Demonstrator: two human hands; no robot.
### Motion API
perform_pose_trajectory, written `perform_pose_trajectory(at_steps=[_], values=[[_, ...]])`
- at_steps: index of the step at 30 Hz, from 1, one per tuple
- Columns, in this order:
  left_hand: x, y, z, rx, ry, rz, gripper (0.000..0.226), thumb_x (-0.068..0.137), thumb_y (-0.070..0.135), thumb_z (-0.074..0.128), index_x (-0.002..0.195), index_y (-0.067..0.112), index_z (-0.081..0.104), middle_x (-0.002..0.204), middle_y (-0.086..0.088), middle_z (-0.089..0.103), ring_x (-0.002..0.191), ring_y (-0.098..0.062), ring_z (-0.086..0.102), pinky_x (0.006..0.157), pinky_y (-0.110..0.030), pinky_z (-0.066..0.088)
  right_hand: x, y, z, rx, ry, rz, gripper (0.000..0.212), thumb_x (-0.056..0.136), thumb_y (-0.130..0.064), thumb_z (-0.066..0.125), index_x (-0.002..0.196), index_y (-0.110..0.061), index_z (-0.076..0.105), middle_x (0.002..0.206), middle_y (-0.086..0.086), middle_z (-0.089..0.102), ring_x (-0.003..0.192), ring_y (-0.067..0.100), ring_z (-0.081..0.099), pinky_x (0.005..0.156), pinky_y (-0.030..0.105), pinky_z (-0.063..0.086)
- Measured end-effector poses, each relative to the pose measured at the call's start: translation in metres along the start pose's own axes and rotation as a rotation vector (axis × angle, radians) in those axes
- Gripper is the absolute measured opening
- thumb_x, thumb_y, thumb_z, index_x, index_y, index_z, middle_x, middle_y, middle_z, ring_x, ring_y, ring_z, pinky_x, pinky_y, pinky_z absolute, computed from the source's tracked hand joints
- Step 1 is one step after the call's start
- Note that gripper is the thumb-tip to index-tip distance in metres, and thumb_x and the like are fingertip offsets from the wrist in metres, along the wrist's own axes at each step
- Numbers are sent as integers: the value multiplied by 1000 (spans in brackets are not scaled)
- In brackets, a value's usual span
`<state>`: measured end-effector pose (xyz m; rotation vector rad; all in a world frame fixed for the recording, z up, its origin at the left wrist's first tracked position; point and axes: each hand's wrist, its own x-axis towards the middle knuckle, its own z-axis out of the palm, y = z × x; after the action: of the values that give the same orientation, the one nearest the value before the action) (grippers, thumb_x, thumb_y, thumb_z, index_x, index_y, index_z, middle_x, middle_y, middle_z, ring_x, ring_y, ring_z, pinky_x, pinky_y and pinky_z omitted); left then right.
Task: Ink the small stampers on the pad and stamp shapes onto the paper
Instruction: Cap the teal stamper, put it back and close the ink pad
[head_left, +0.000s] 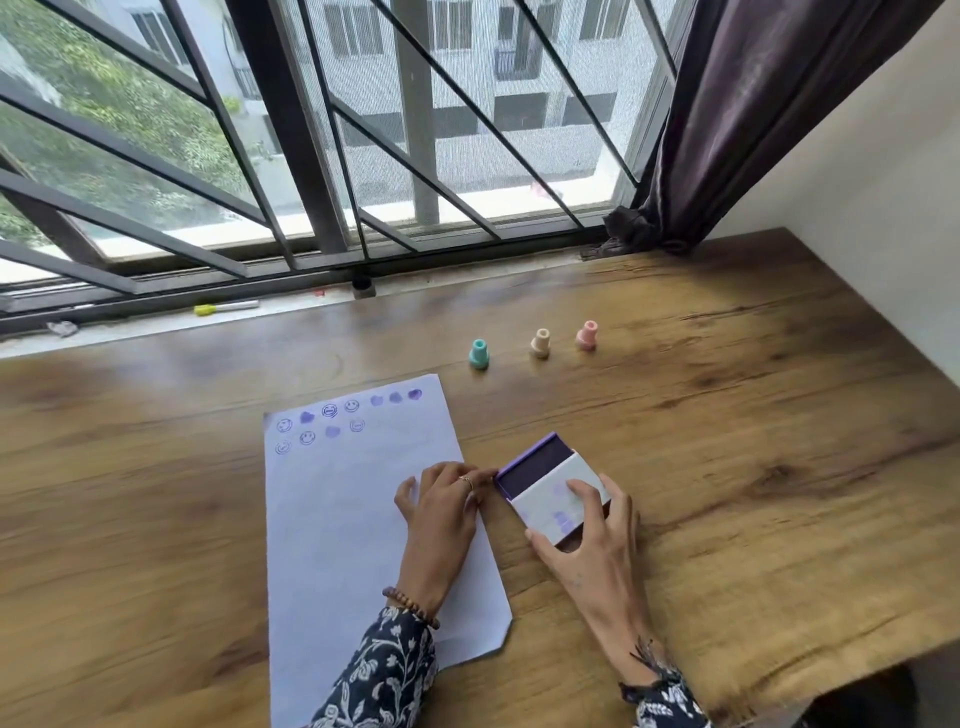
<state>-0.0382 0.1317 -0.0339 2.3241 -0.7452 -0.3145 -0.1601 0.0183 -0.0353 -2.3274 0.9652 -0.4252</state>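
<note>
A white sheet of paper (343, 519) lies on the wooden table (727, 441), with purple smileys and hearts stamped along its top. To its right sits the purple ink pad (535, 465), its white lid (558, 504) slid partly over the dark pad. My right hand (592, 540) grips the lid from the near side. My left hand (441, 504) rests on the paper, fingertips touching the pad's left edge. Three small stampers stand upright behind: teal (478, 354), beige (540, 343) and pink (587, 335).
A barred window runs along the table's far edge. A yellow-capped marker (226, 307) lies on the sill. A dark curtain (727, 130) hangs at the right, beside a white wall. The table's right edge drops off near the lower right.
</note>
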Motion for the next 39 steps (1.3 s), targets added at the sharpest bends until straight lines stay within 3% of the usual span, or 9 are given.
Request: perform_pose_trajectory(at_steps=[9,16,36,39], values=[[-1,1,0,-10,2,0,43,89,3,47,116,34,58,114,9,58,119,-9,39,100,-33,8,1,3,-1,35,-13,24,62,63,-32,79,117,-18,52,130,15,40,121,29,37,100,42,41],[-1,3,-2,-35,-4,-3,43,90,2,46,117,33,58,114,8,59,119,-10,39,106,-41,8,5,5,-1,-1,-46,24,65,63,-38,77,119,-21,51,135,12,38,124,27,36,102,37,36],[0,1,1,-30,10,16,45,88,2,47,115,36,57,113,11,59,118,-9,40,101,-33,8,28,-17,4,-131,-105,40,70,66,-51,71,126,-25,43,137,8,35,122,25,33,96,34,38],[0,1,0,-41,-1,12,36,89,11,50,113,36,57,114,12,58,119,-8,39,102,-35,8,29,-16,2,-136,-129,39,70,66,-52,71,126,-27,44,138,5,36,124,24,34,96,36,40]])
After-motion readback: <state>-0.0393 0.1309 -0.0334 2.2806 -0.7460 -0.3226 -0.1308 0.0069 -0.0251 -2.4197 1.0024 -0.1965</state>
